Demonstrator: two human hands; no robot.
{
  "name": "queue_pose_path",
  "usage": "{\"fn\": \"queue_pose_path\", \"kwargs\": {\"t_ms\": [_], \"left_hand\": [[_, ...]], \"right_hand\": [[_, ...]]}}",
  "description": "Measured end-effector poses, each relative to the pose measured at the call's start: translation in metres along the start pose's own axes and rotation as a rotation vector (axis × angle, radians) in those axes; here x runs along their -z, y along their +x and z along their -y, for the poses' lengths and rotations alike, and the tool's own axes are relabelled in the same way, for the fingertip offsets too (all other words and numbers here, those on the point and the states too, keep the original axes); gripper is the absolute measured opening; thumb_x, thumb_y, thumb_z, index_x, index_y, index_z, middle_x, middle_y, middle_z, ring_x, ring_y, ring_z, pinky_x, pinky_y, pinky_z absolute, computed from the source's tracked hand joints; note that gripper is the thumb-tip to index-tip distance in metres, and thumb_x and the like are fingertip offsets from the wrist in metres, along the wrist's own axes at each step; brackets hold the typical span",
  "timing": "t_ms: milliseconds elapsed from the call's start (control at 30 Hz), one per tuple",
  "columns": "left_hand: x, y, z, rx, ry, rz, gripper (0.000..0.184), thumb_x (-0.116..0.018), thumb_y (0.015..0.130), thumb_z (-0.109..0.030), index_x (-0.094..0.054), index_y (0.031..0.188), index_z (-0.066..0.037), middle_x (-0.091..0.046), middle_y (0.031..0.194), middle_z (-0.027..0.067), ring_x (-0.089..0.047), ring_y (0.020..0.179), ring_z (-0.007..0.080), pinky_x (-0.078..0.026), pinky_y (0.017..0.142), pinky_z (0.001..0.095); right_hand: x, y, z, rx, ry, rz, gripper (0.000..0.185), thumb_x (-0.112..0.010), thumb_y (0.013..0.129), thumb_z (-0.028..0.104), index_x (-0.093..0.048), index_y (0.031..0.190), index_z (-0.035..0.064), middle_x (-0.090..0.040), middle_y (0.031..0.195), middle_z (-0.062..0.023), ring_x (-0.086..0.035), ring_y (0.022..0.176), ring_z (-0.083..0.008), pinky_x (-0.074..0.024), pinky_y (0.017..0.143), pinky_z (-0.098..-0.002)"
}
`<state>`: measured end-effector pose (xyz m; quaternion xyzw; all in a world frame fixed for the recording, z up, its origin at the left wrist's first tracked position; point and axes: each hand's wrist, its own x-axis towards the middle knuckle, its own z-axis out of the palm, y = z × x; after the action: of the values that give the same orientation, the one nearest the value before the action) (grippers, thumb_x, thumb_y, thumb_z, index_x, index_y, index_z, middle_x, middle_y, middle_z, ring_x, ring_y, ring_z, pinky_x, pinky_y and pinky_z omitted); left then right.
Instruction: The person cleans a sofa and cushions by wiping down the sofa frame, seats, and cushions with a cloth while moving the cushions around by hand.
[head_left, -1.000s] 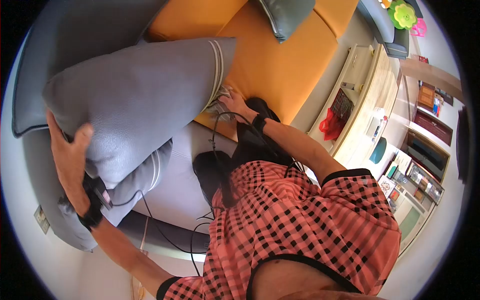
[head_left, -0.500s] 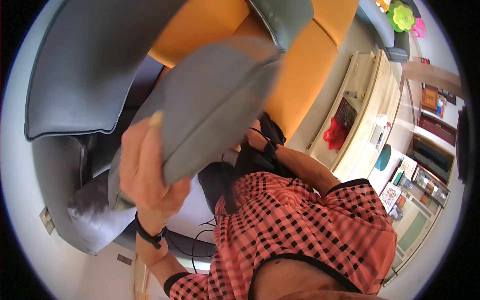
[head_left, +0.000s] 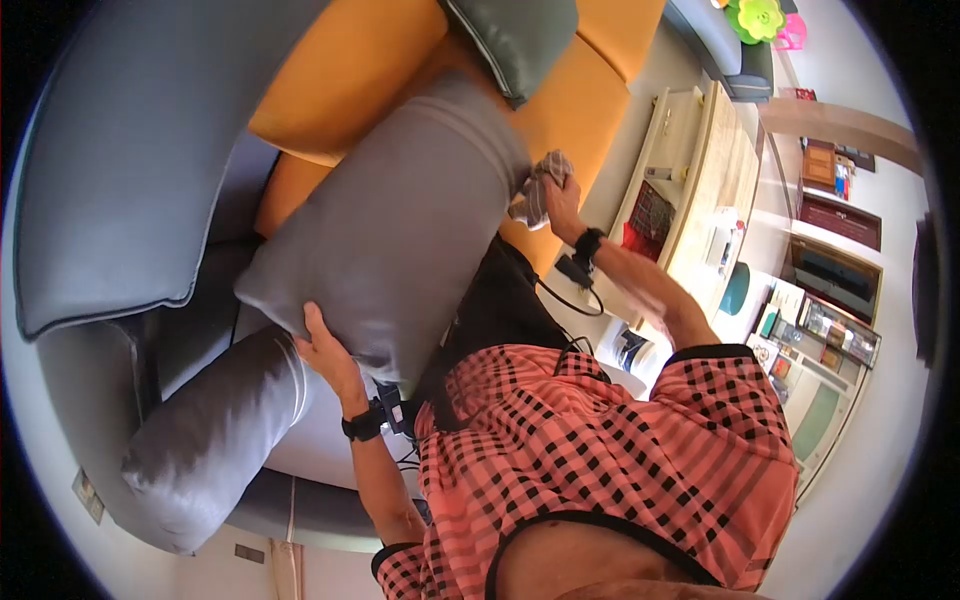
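While hands (head_left: 331, 362) hold both, crumpled cloth (head_left: 535, 203) flanks a smooth oblong cushion (head_left: 390, 225)

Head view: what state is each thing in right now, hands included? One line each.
Left hand: at the grey cushion's edge, grip unclear
Right hand: closed on the cloth
Cloth: bunched up
Grey cushion: tilted
Second grey cushion: resting on the sofa
Green cushion: in neither hand

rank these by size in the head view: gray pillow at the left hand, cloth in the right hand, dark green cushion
1. Gray pillow
2. Dark green cushion, partly out of frame
3. Cloth
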<state>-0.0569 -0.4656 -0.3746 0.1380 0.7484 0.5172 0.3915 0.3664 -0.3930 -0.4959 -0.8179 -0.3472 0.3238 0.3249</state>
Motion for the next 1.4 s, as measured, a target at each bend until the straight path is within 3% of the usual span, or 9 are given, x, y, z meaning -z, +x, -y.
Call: {"fn": "queue_pose_path", "kwargs": {"t_ms": [100, 567, 767, 933, 967, 1067, 1167, 1267, 1400], "left_hand": [[0.028, 0.003, 0.051, 0.383, -0.083, -0.106, 0.061, -0.064, 0.090, -0.040, -0.053, 0.122, 0.010, -0.059, 0.120, 0.0178, -0.058, 0.106, 0.0253, -0.047, 0.093, 0.0370], [0.071, 0.017, 0.116, 0.365, 0.111, -0.152, 0.072, -0.064, 0.085, -0.053, -0.055, 0.121, 0.009, -0.057, 0.124, 0.0185, -0.057, 0.108, 0.0281, -0.047, 0.093, 0.0389], [0.082, 0.014, 0.145, 0.381, 0.057, -0.131, 0.065, -0.060, 0.089, -0.048, -0.056, 0.121, 0.008, -0.060, 0.119, 0.0159, -0.058, 0.106, 0.0270, -0.047, 0.093, 0.0377], [0.077, 0.016, 0.123, 0.386, 0.184, -0.100, 0.074, -0.062, 0.086, -0.055, -0.053, 0.124, 0.008, -0.057, 0.124, 0.0178, -0.056, 0.109, 0.0280, -0.046, 0.094, 0.0383], [0.081, 0.015, 0.124, 0.380, 0.197, -0.098, 0.076, -0.062, 0.085, -0.056, -0.052, 0.124, 0.008, -0.056, 0.125, 0.0180, -0.056, 0.110, 0.0282, -0.046, 0.094, 0.0385], [0.088, 0.022, 0.137, 0.388, 0.163, -0.077, 0.079, -0.063, 0.084, -0.058, -0.051, 0.125, 0.008, -0.055, 0.126, 0.0184, -0.055, 0.110, 0.0287, -0.045, 0.095, 0.0389], [0.097, 0.030, 0.159, 0.410, 0.052, -0.089, 0.077, -0.063, 0.085, -0.057, -0.052, 0.125, 0.008, -0.055, 0.125, 0.0182, -0.056, 0.110, 0.0288, -0.045, 0.095, 0.0391], [0.094, 0.029, 0.155, 0.377, 0.031, -0.088, 0.074, -0.062, 0.086, -0.055, -0.052, 0.125, 0.008, -0.056, 0.124, 0.0178, -0.056, 0.110, 0.0289, -0.045, 0.095, 0.0393], [0.093, 0.020, 0.136, 0.393, 0.020, -0.064, 0.069, -0.062, 0.088, -0.050, -0.052, 0.125, 0.008, -0.057, 0.124, 0.0171, -0.056, 0.110, 0.0291, -0.045, 0.096, 0.0397]], "right_hand": [[-0.013, 0.026, 0.056, 0.289, -0.022, 0.051, 0.045, -0.057, 0.087, 0.026, -0.055, 0.123, -0.0017, -0.066, 0.106, -0.0186, -0.063, 0.102, -0.0294, -0.0486, 0.087, -0.0404], [-0.170, 0.068, 0.153, 1.060, -0.806, 0.547, 0.036, -0.067, 0.083, 0.030, -0.060, 0.113, 0.0108, -0.058, 0.108, -0.0138, -0.058, 0.101, -0.0345, -0.0494, 0.084, -0.0449], [-0.001, -0.002, 0.039, 0.839, -0.756, 0.572, 0.052, -0.068, 0.083, 0.029, -0.054, 0.132, 0.0179, -0.055, 0.125, -0.0166, -0.056, 0.107, -0.0387, -0.0473, 0.089, -0.0463], [0.162, -0.025, -0.187, 0.249, -1.102, 0.641, 0.028, -0.062, 0.084, 0.025, -0.064, 0.110, 0.0136, -0.065, 0.109, -0.0145, -0.063, 0.093, -0.0396, -0.0532, 0.076, -0.0465], [0.153, -0.035, -0.149, -0.065, -1.041, 0.369, 0.028, -0.056, 0.087, 0.029, -0.065, 0.112, 0.0170, -0.066, 0.112, -0.0152, -0.064, 0.095, -0.0382, -0.0537, 0.079, -0.0453], [0.137, -0.005, -0.142, 0.085, -0.820, 0.083, 0.039, -0.050, 0.090, 0.032, -0.061, 0.118, 0.0080, -0.065, 0.116, -0.0206, -0.066, 0.095, -0.0351, -0.0527, 0.083, -0.0433], [0.034, 0.011, 0.048, 0.149, -0.007, 0.216, 0.044, -0.060, 0.089, 0.029, -0.057, 0.125, 0.0044, -0.069, 0.107, -0.0125, -0.066, 0.093, -0.0241, -0.0519, 0.083, -0.0364], [-0.065, 0.067, 0.132, 0.817, -0.257, 0.505, 0.047, -0.065, 0.085, 0.027, -0.056, 0.129, 0.0118, -0.064, 0.116, -0.0172, -0.061, 0.103, -0.0357, -0.0501, 0.089, -0.0418], [-0.195, 0.105, 0.188, 1.108, -0.806, 0.609, 0.043, -0.065, 0.086, 0.033, -0.059, 0.125, 0.0147, -0.064, 0.115, -0.0152, -0.059, 0.109, -0.0356, -0.0498, 0.089, -0.0456]]}}
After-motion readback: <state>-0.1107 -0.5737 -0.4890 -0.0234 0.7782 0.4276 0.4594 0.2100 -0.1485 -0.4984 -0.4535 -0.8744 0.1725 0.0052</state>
